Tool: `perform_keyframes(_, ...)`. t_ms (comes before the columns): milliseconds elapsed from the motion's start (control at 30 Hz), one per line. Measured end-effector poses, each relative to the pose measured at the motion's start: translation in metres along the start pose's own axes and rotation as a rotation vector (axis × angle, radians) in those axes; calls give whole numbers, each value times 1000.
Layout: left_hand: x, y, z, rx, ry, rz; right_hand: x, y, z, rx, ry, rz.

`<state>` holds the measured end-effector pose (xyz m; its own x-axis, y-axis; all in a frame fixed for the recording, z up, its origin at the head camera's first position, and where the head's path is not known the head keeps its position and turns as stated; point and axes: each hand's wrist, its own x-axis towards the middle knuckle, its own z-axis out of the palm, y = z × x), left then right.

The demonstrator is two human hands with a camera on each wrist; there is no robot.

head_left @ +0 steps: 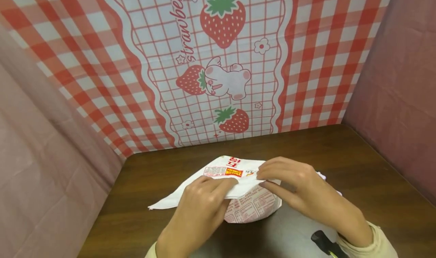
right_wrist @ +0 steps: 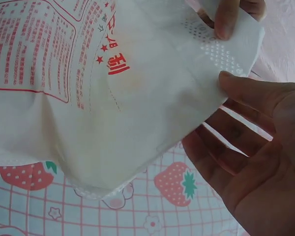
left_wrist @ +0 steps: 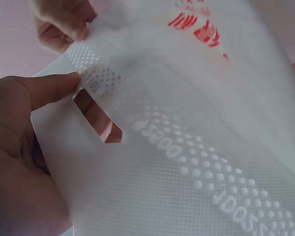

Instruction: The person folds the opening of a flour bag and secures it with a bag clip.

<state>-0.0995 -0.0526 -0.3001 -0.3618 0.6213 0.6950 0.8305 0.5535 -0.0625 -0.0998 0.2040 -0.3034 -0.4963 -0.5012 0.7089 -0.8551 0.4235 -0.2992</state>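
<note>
Both hands hold a white plastic packet (head_left: 218, 174) with red print, raised over the dark wooden table. My left hand (head_left: 204, 201) pinches its top edge, and in the left wrist view the thumb (left_wrist: 56, 88) presses beside a slot-shaped hole. An embossed seal strip (left_wrist: 172, 147) with dots and digits runs along that edge. At the strip's other end my right hand (head_left: 303, 182) pinches the packet's corner, thumb on one face and fingers behind. Fine red text covers the packet's lower side (right_wrist: 29, 54), which bulges. The left hand's fingers are mostly hidden behind the packet.
On the table (head_left: 143, 182) at the lower right lies a black-handled object (head_left: 323, 243), partly behind the right sleeve. A small white and purple thing (head_left: 321, 175) shows past the right wrist. A strawberry-print cloth (head_left: 225, 80) hangs behind, with pink curtains at both sides.
</note>
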Motion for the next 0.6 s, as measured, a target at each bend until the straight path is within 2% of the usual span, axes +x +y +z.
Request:
perform_keyframes(133,9,-6,-1,-20,6,-6,-2,7,-4,-12,5,32)
perform_keyframes(333,26,-15,-2,-20,10,12,-9,19,-13,-63,58,74)
perform_keyframes(433,34,-22,-3,-34,7,-11,-9,22,-13,-93,60,87)
perform_keyframes(600,45,-32,-6,-57,17,-44,-8,25,-12,-204,64,117)
